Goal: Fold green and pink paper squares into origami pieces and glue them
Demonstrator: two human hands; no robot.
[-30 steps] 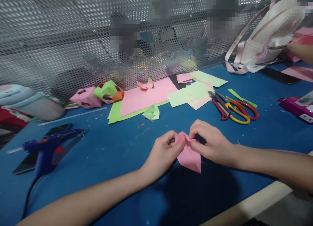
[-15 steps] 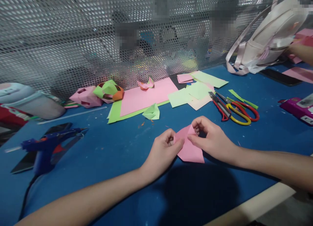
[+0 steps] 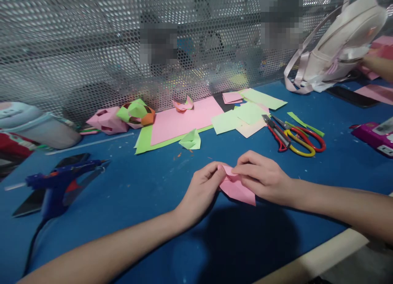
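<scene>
A small folded piece of pink paper [image 3: 238, 190] is held between both hands above the blue table [image 3: 147, 194]. My left hand [image 3: 202, 190] pinches its left edge, thumb on top. My right hand [image 3: 264, 177] grips the upper right part, its fingers pressing a folded flap at the top. One pointed corner of the paper hangs toward the lower right. Beyond the hands lies a folded light-green paper piece [image 3: 190, 140]. To the right of it rest a box cutter [image 3: 276, 133] and scissors with yellow and red handles [image 3: 302, 143].
Pink sheets [image 3: 187, 120] and pale green sheets [image 3: 253, 112] lie before a perforated metal screen [image 3: 107, 50]. Folded paper models [image 3: 136, 114] stand at the back left. A blue glue gun [image 3: 58, 185] with its cord is at left. At right are a backpack [image 3: 334, 42] and another person's arm [image 3: 379, 66].
The paper's top edge, raised and opened out half a second ago, is now folded down toward me. My right fingers have shifted left across it, closer to my left thumb.
</scene>
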